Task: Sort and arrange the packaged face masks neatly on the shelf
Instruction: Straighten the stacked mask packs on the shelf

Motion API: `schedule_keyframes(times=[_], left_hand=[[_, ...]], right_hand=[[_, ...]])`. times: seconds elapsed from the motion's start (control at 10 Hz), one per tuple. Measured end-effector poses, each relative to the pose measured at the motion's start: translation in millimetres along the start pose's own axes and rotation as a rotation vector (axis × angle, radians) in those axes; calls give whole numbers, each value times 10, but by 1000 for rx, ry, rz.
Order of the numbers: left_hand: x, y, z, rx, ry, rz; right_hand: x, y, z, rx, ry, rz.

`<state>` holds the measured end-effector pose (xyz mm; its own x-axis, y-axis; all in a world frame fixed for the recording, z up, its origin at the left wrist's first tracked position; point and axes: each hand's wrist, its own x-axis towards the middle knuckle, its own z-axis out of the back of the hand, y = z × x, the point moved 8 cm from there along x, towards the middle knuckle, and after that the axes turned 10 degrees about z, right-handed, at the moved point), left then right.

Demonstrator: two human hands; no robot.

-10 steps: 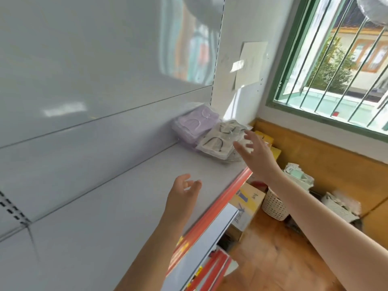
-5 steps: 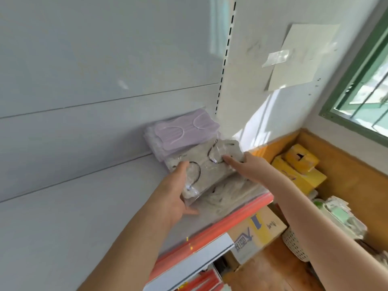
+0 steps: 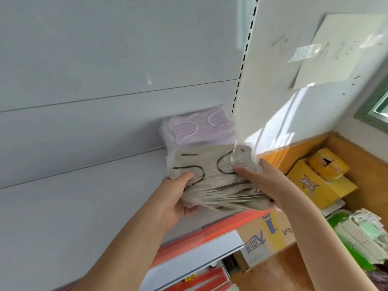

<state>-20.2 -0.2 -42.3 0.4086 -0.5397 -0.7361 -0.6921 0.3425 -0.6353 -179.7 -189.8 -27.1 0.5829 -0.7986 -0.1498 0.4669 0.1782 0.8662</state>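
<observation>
A stack of clear-wrapped grey face mask packs (image 3: 218,181) with dark ear loops lies at the right end of the white shelf (image 3: 88,206). My left hand (image 3: 178,198) grips the stack's left edge, thumb on top. My right hand (image 3: 266,183) grips its right edge, thumb across the top pack. Behind the grey stack, against the back panel, sits a pile of lilac face mask packs (image 3: 199,129) with white loops, touched by neither hand.
The shelf has an orange front strip (image 3: 210,229) and a slotted upright (image 3: 243,57) at its right end. Below right stand cardboard boxes (image 3: 266,234), yellow boxes (image 3: 319,181) and a white basket (image 3: 361,236) of green mask packs. A taped paper note (image 3: 336,49) hangs on the wall.
Both hands reached from mid-air to the grey stack and took hold of its two sides; the fanned lower packs are now gathered between my hands.
</observation>
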Motion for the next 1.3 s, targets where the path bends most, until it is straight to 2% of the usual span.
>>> schedule_keyframes(times=[0.1, 0.2, 0.3, 0.4, 0.5, 0.6, 0.7, 0.8, 0.9, 1.0, 1.1, 1.3], left_hand=[[-133, 54, 113, 23, 34, -25], [-259, 20, 241, 31, 77, -100], [-538, -228, 599, 25, 138, -346], [-682, -443, 997, 125, 37, -536], [-915, -672, 1608, 266, -116, -711], [-1036, -746, 1906, 359, -193, -786], [-982, -545, 2489, 443, -262, -687], [-852, -189, 2860, 421, -299, -494], [-883, -23, 2865, 442, -282, -426], [-865, -207, 2665, 481, -226, -507], [-812, -380, 2613, 497, -157, -584], [-722, -355, 2734, 395, -178, -570]], right_hand=[[-183, 166, 9, 171, -30, 72], [-347, 411, -22, 163, -31, 170], [-463, 879, -194, 203, -72, 387], [-478, 1211, -491, 174, -78, 531], [-461, 1373, -1218, 218, 23, 680], [-480, 1376, -1570, 265, 89, 720], [-601, 1427, -1862, 278, 231, 774], [-596, 1284, -1980, 316, 326, 684], [-551, 1018, -2141, 189, 359, 584], [-422, 1040, -2222, 142, 374, 598], [-449, 1331, -2249, 168, 417, 666], [-386, 1243, -2308, 246, 375, 619]])
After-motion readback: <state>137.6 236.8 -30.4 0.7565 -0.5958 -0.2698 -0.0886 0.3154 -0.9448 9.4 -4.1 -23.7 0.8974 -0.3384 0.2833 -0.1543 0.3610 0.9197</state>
